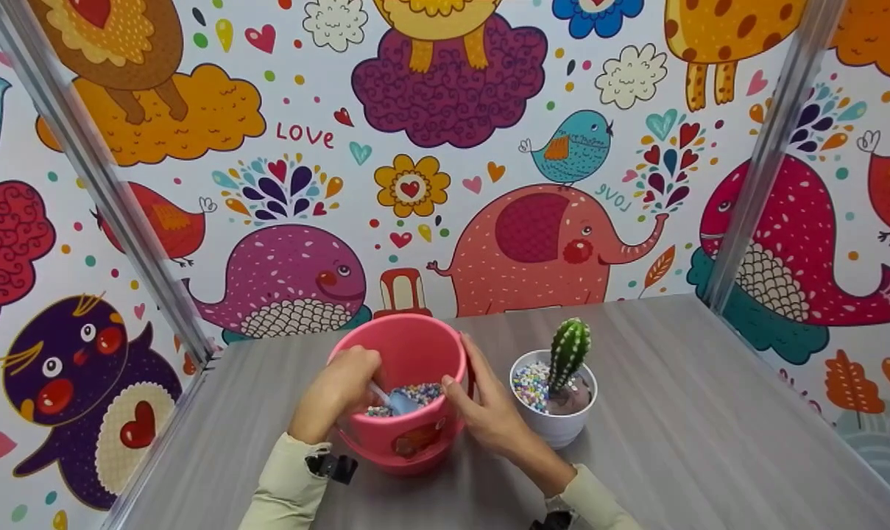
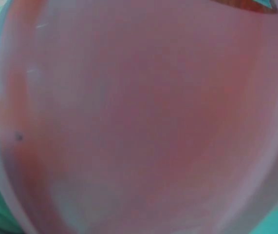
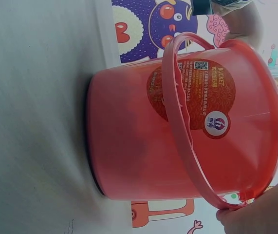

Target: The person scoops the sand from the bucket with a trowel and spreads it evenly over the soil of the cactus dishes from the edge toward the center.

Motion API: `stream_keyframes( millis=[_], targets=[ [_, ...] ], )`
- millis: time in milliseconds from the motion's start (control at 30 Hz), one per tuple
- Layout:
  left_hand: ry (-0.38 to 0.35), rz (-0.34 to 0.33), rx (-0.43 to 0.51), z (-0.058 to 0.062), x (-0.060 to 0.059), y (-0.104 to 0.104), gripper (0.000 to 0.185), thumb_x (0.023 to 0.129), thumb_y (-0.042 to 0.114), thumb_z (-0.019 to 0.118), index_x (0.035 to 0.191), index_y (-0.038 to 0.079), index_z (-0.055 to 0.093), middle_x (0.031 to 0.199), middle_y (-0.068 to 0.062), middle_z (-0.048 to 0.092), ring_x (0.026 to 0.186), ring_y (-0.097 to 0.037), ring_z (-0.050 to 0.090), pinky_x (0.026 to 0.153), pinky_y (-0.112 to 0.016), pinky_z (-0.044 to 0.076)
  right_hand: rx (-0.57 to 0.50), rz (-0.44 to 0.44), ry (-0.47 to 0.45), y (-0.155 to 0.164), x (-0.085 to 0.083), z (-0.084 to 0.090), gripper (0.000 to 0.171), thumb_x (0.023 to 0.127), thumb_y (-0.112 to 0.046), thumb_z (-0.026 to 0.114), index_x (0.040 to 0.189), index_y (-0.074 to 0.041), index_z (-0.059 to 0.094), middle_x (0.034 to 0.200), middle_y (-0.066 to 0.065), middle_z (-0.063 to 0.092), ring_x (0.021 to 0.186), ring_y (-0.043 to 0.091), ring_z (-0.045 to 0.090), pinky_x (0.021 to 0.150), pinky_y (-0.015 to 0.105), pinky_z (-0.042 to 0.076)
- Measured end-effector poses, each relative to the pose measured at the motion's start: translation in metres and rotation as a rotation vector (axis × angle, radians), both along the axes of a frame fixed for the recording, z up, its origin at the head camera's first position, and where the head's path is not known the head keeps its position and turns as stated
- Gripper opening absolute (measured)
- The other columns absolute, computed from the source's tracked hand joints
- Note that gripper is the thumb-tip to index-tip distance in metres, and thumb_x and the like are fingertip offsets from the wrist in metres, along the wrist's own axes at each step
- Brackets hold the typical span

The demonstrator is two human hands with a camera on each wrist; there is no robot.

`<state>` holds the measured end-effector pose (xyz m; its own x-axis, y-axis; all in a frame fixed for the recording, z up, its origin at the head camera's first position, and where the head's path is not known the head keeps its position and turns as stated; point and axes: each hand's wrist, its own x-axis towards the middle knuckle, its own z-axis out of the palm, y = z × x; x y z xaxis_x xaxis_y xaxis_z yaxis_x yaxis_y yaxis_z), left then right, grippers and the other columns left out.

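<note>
A pink bucket (image 1: 415, 450) with several small multicoloured beads (image 1: 424, 392) inside stands on the table. My left hand (image 1: 345, 386) reaches over its left rim and holds the pale handle of a small light-blue scoop (image 1: 402, 403), whose head lies at the beads. On the right side my right hand (image 1: 492, 416) grips the bucket, thumb at the rim and fingers along the outer wall. The right wrist view shows the bucket's label (image 3: 197, 95) and its handle (image 3: 177, 122) hanging down the front. Only the blurred pink bucket wall (image 2: 139, 117) fills the left wrist view.
Right of the bucket, close to my right forearm, a white pot (image 1: 555, 427) holds a green cactus (image 1: 568, 353) and more coloured beads. Behind the grey table (image 1: 665, 412) rises a cartoon-printed wall (image 1: 408, 103), with metal posts (image 1: 765, 169) at the corners.
</note>
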<state>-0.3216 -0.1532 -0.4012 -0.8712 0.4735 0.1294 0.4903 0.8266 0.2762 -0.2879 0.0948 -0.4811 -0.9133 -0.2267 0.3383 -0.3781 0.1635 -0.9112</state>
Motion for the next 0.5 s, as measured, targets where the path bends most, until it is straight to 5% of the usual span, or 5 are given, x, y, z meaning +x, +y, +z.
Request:
stream_keyframes(
  millis=[133, 500],
  targets=[
    [-0.013, -0.049, 0.046, -0.0012, 0.0001, -0.0021, 0.011, 0.078, -0.001, 0.094, 0.085, 0.002, 0.085, 0.081, -0.009, 0.080, 0.073, -0.019, 0.071, 0.073, -0.043, 0.066, -0.012, 0.007, 0.015, -0.0009, -0.0006, -0.0007, 0.084, 0.109, -0.032, 0.066, 0.174, -0.013, 0.018, 0.182, 0.011, 0.019, 0.168, 0.036, 0.020, 0.132, 0.057, 0.025],
    [-0.061, -0.033, 0.150, -0.0059, -0.0052, -0.0053, 0.010, 0.086, 0.005, 0.090, 0.095, 0.007, 0.088, 0.090, -0.004, 0.082, 0.089, -0.020, 0.066, 0.085, -0.045, 0.063, 0.002, 0.000, 0.003, -0.0002, -0.0012, -0.0003, 0.083, 0.108, -0.036, 0.066, 0.174, -0.018, 0.020, 0.182, 0.009, 0.020, 0.168, 0.035, 0.021, 0.131, 0.056, 0.026]
  ],
)
